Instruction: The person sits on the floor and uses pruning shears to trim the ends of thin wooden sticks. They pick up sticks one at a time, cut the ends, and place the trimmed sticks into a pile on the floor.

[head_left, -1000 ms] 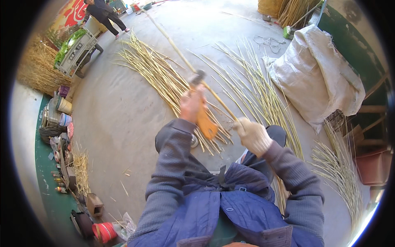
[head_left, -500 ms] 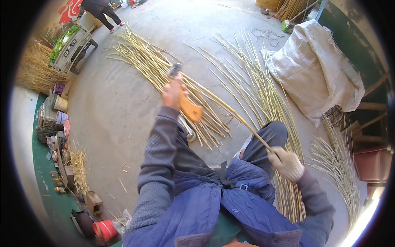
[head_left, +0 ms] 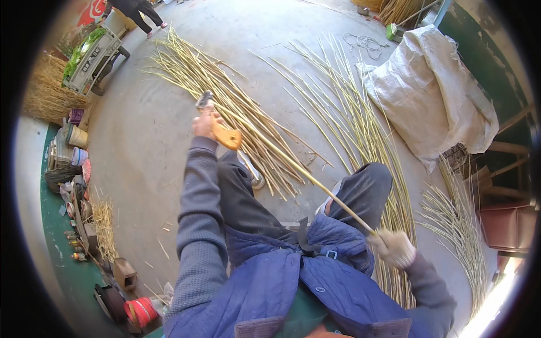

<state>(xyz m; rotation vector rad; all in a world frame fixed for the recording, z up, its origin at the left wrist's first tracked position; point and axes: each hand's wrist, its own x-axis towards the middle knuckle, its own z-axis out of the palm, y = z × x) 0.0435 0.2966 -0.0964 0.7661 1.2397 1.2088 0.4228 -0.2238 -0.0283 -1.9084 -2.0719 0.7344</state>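
Note:
My left hand (head_left: 206,125), bare, is wrapped round a tool with a curved orange wooden handle (head_left: 228,137) and a dark metal head (head_left: 204,100); its exact kind is unclear. Its metal end lies close to a long thin rod (head_left: 315,179); whether they touch cannot be told. In a whitish knit glove, my right hand (head_left: 393,248) grips the near end of that rod beside my right knee. The rod slants up and left from there, over a spread pile of similar rods (head_left: 248,118) on the floor beyond my feet.
A second bundle of greenish rods (head_left: 366,129) runs past my right leg, with more rods (head_left: 459,231) farther right. A large white sack (head_left: 431,93) stands at the right. Tools and spools line the left wall near a small cart (head_left: 93,62). A person (head_left: 135,11) stands far left.
My left hand has moved left with the orange-handled tool, toward the far part of the rod. My right hand keeps its grip, slightly lower in view.

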